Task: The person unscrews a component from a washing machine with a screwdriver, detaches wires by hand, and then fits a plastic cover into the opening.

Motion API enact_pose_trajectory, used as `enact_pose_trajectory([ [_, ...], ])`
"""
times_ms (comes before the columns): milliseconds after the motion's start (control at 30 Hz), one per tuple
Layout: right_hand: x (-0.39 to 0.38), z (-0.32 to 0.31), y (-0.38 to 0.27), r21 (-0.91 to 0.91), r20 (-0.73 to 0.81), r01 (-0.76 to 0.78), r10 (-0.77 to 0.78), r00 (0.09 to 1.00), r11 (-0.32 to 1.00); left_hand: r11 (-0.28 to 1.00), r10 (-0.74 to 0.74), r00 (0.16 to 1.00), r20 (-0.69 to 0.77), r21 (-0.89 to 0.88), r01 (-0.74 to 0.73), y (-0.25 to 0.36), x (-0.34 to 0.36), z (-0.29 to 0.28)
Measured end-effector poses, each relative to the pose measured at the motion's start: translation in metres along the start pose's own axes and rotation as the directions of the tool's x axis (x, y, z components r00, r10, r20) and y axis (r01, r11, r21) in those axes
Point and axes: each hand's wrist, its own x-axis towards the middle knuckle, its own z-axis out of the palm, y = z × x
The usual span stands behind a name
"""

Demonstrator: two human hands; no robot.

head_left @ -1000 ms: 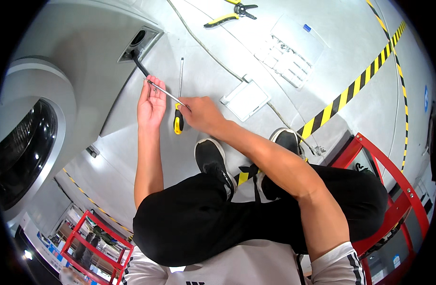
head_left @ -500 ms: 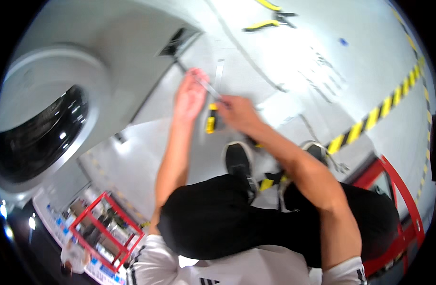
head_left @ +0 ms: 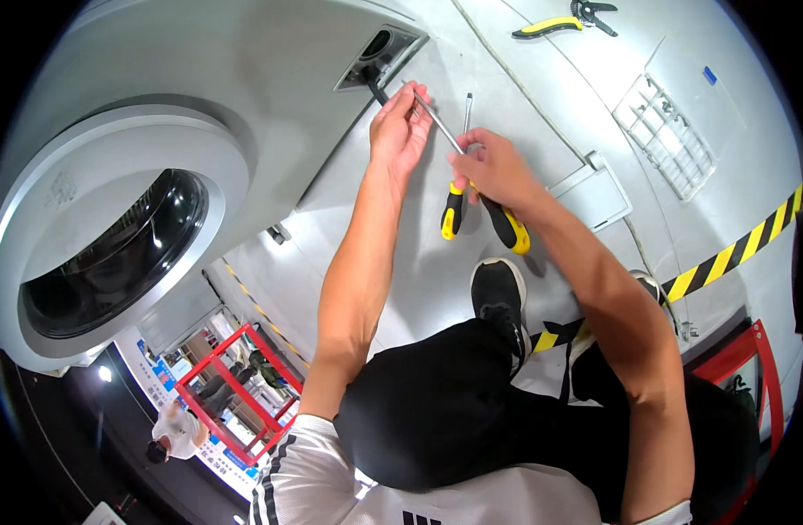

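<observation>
A washing machine (head_left: pixel 270 79) stands at the left, with a small square recess (head_left: pixel 392 48) open low on its front. Out of that recess comes a short black hose (head_left: pixel 378 91), which reaches my left hand (head_left: pixel 401 131); the curled fingers appear closed on its end, partly hidden. My right hand (head_left: pixel 497 171) grips a screwdriver (head_left: pixel 513 234) with a black and yellow handle, fingers around the top of the handle and lower shaft. Its metal shaft points up-left, with the tip beside my left fingers. A second screwdriver (head_left: pixel 452 212) lies on the floor between my forearms.
Wire strippers (head_left: pixel 554 26) with yellow handles lie at the far right. A white wire rack (head_left: pixel 668 136), a grey square cover (head_left: pixel 594 194) and a cable (head_left: pixel 515 79) are on the floor. Striped tape (head_left: pixel 734 245) crosses the right. A red frame (head_left: pixel 244 394) and another person (head_left: pixel 178 433) are lower left.
The view has shifted, so the scene sits further right and lower-left parts show more. The screwdriver handle below my right hand now shows plainly. Both hands remain near the recess.
</observation>
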Motion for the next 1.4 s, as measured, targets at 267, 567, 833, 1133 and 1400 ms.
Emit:
enact_pose_trajectory([
  [267,-0.031,-0.015,-0.013,0.01,0.027,-0.187,0.186,0.982,0.982,0.995,0.033,0.998,0.044,-0.095,-0.029,0.017,0.052,0.011],
  [567,-0.011,-0.001,0.002,-0.277,-0.27,0.085,-0.163,0.949,0.957,0.985,-0.046,0.992,0.122,-0.16,0.065,0.033,0.124,-0.001],
  [833,-0.002,0.003,0.009,-0.415,-0.372,0.143,-0.311,0.875,0.898,0.996,-0.082,0.996,0.02,-0.04,0.083,0.044,0.091,0.037],
  [1133,0.001,0.006,0.009,-0.513,-0.355,0.159,-0.377,0.855,0.844,0.988,-0.081,0.972,0.221,-0.108,0.107,0.038,0.142,-0.003],
  [1400,0.015,0.017,0.028,-0.584,-0.394,0.301,-0.587,0.707,0.754,0.994,-0.108,0.956,0.274,0.004,0.111,0.061,0.124,-0.001],
])
